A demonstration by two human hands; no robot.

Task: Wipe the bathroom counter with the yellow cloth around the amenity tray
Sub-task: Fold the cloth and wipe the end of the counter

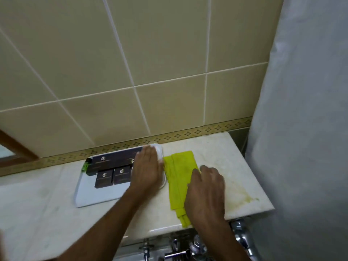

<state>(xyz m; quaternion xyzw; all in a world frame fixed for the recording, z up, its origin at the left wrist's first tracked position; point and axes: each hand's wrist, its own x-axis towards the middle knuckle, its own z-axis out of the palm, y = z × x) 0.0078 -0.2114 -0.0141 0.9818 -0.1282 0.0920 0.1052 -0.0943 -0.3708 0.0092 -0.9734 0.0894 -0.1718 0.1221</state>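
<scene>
A folded yellow cloth (177, 178) lies on the pale marble counter (222, 155), just right of the white amenity tray (98, 196). My right hand (206, 193) presses flat on the cloth's right half, fingers spread toward the wall. My left hand (148, 170) rests palm down on the tray's right end, fingers together, covering its far right corner. The tray carries several dark brown boxes (113, 166) with gold logos and a small green item (85, 166) at its left end.
The tiled wall with a patterned border (188, 133) runs along the back of the counter. A white shower curtain (305, 129) hangs at the right, past the counter's end. Chrome taps and pipes (188, 247) sit below the front edge. A yellowish stain (248, 196) marks the counter's right corner.
</scene>
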